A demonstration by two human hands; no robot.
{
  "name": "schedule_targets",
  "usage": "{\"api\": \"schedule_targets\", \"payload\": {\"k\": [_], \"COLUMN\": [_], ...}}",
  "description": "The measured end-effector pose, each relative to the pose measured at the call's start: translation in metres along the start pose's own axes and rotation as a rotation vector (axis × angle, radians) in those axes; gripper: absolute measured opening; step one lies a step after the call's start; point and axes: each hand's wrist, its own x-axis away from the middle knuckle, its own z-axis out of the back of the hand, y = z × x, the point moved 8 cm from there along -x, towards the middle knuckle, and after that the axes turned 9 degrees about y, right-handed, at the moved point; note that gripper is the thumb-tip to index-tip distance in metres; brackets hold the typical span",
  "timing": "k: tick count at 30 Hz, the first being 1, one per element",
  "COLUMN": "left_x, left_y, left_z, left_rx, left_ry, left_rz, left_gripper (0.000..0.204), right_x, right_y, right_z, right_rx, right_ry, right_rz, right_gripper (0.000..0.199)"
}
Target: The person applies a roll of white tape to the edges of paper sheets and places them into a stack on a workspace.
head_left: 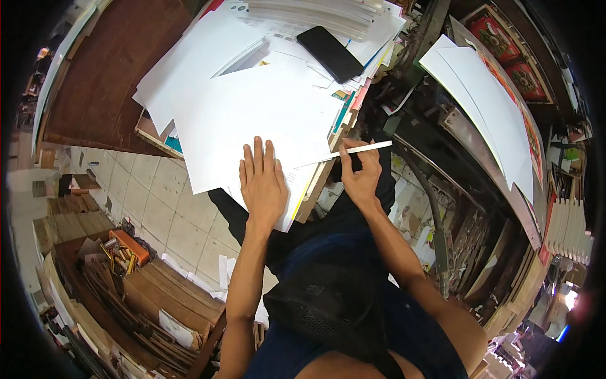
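Note:
My left hand (262, 183) lies flat with fingers stretched out on a large white sheet of paper (265, 107). This sheet rests on top of a stack of papers, its near corner hanging past the stack's edge. By the right edge of the paper, my right hand (362, 174) is closed in a pinch round a slim white tool (372, 146). The tool's thin, tapering end points left over the sheet; whether it touches the paper I cannot tell. Beyond my hands, a black phone (329, 54) lies on the papers.
On the right, large white sheets (486, 107) lie on a dark machine (435, 145). A brown wooden panel (107, 76) stands at the far left. Lower left, an orange tray (130, 246) of small tools sits among wooden boards (158, 290). Pale floor tiles (158, 189) show beside the stack.

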Motion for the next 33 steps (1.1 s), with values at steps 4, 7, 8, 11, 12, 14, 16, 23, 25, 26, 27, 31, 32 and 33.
{"api": "schedule_targets", "payload": {"k": [4,7,8,11,12,14,16,23,25,26,27,31,32,33], "left_x": [0.0,0.0002,0.0003,0.0006,0.0006,0.0007,0.0008,0.0001,-0.0005,-0.0007,-0.0007,-0.0021,-0.0029,-0.0046], "left_y": [0.001,0.0004,0.0002,-0.0007,-0.0007,-0.0003,-0.0001,0.0001,0.0006,0.0007,0.0011,0.0032,0.003,0.0054], "left_z": [-0.0003,-0.0006,-0.0006,-0.001,-0.0009,-0.0007,-0.0006,-0.001,-0.0009,-0.0004,-0.0003,-0.0003,-0.0001,-0.0001], "left_rx": [-0.012,-0.01,-0.008,-0.009,-0.009,-0.011,-0.012,-0.02,-0.02,-0.018,-0.02,0.006,0.016,0.013], "left_ry": [0.003,0.004,0.006,-0.004,-0.004,-0.003,-0.004,-0.004,-0.005,-0.006,-0.005,-0.016,-0.031,-0.03], "left_rz": [-0.005,-0.009,-0.011,-0.001,-0.002,-0.005,-0.007,-0.008,-0.014,-0.013,-0.018,-0.023,-0.019,-0.027], "left_gripper": [0.05,0.05,0.05,0.05,0.05,0.05,0.05,0.05,0.049,0.049,0.049,0.049,0.05,0.05], "right_x": [0.0023,0.0033,0.0033,0.0035,0.0037,0.0037,0.0028,0.0058,0.0065,0.0066,0.0069,0.0076,0.0078,0.0081], "right_y": [0.0028,0.003,0.0025,0.0018,0.0021,0.0029,-0.0035,0.0004,0.001,0.0011,0.0013,0.0055,0.0053,0.0045], "right_z": [0.0,0.0,0.0002,0.0001,-0.0001,-0.0006,0.0008,-0.0012,-0.0011,-0.0004,-0.0006,0.0001,0.0,-0.0007], "right_rx": [0.02,0.024,0.023,0.022,0.023,0.024,0.03,0.025,0.022,0.021,0.022,0.028,0.027,0.029], "right_ry": [-0.007,-0.014,-0.014,-0.025,-0.027,-0.028,0.003,0.016,0.02,0.025,0.017,0.023,0.03,0.026], "right_rz": [-0.001,0.009,0.01,0.006,0.005,0.003,0.095,0.097,0.089,0.087,0.084,0.072,0.069,0.075], "right_gripper": [0.014,0.014,0.014,0.015,0.016,0.016,0.016,0.017,0.017,0.017,0.018,0.018,0.018,0.018]}}
